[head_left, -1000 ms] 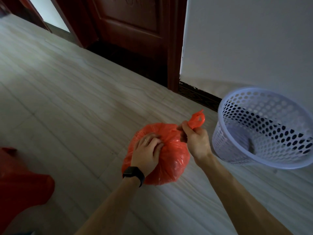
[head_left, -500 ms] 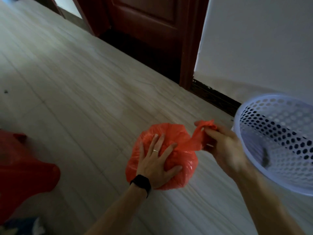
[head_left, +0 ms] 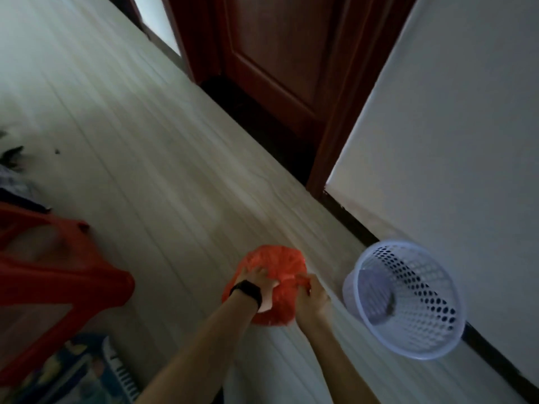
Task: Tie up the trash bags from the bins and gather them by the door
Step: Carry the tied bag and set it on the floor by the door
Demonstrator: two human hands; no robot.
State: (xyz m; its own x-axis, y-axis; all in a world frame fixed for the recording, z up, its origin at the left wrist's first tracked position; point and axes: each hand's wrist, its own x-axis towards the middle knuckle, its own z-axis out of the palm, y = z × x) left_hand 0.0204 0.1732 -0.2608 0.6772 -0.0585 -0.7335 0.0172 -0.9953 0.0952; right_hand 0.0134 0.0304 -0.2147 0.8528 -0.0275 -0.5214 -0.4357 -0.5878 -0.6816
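Left hand [head_left: 256, 282] presses curled fingers into red trash bag [head_left: 277, 263], right hand [head_left: 310, 295] pinches its neck beside that, bin [head_left: 408, 298] just right.

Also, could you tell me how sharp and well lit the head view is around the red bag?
Head view: dim and soft throughout; the red bag is mildly smeared, the red stool at left heavily motion-blurred; the lilac bin keeps its holes legible; wide-angle distortion tilts the door and wall.
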